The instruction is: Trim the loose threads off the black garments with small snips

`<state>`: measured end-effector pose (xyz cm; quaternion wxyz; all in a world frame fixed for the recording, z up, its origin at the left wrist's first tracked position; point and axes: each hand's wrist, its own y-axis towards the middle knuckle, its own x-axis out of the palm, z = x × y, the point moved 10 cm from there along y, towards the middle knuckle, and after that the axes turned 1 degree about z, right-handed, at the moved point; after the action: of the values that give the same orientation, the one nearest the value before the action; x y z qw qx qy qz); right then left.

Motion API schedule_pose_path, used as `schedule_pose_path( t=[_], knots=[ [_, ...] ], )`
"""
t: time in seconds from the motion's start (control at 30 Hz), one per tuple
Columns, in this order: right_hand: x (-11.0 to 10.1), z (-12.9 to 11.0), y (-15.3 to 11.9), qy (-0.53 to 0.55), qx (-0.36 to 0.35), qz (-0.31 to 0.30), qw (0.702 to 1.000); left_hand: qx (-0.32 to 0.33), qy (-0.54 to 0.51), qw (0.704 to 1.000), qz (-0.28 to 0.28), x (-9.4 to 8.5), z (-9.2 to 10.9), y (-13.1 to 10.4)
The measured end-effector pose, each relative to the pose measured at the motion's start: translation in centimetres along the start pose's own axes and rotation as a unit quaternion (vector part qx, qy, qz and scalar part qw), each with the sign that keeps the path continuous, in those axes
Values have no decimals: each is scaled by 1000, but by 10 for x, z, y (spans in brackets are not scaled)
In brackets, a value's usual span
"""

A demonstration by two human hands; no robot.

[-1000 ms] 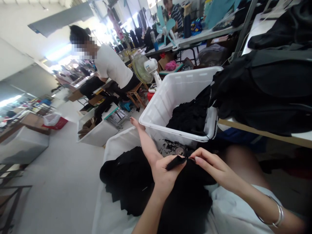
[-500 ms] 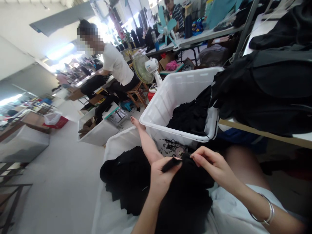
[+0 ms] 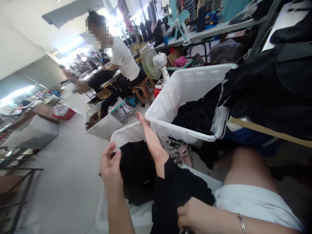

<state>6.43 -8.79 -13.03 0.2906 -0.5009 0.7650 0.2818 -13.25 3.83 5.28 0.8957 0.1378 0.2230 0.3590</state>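
My left hand (image 3: 110, 164) is raised over the left side of a white bin, its fingers apart and nothing visible in them. Beside it, a pile of black fabric (image 3: 137, 172) lies in that bin (image 3: 131, 131). A black cloth piece (image 3: 180, 190) is draped across my lap and leg, apart from the left hand. Low in the view, my right hand (image 3: 193, 213) is curled closed over the near part of this cloth. A small dark, shiny bit shows under its fingers at the bottom edge; its kind is hidden.
A second white bin (image 3: 190, 87) with black fabric stands ahead. Black garments (image 3: 270, 84) are heaped on the table at right. A pink slipper (image 3: 185, 155) and black scraps lie on the floor. A standing fan (image 3: 159, 61) and a seated person (image 3: 124, 60) are farther off.
Both hands were together at the black cloth; they have parted. My left hand has let go and moved left, while my right hand has come down toward me. The view has shifted slightly.
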Motion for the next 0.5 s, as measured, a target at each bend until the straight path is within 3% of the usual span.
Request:
schedule_pose_path(
  t=[0.07, 0.13, 0.23, 0.33, 0.4, 0.5],
  knots=[
    [-12, 5, 4, 26, 14, 23, 999, -28, 2, 993, -117, 33, -7, -10],
    [-13, 6, 9, 14, 9, 16, 1000, -39, 21, 978, -202, 54, -11, -20],
    [5, 2, 15, -10, -16, -30, 999, -44, 36, 966, -254, 63, -12, -26],
    [-3, 3, 20, 140, -3, 10, 990, -58, 55, 940, -331, 71, -14, -37],
    [-31, 17, 18, 298, 56, 88, 949, -70, 53, 898, -430, 82, -14, -55],
    [-76, 45, 4, 456, 158, 180, 857, -75, 16, 822, -564, 100, -7, -88]
  ],
)
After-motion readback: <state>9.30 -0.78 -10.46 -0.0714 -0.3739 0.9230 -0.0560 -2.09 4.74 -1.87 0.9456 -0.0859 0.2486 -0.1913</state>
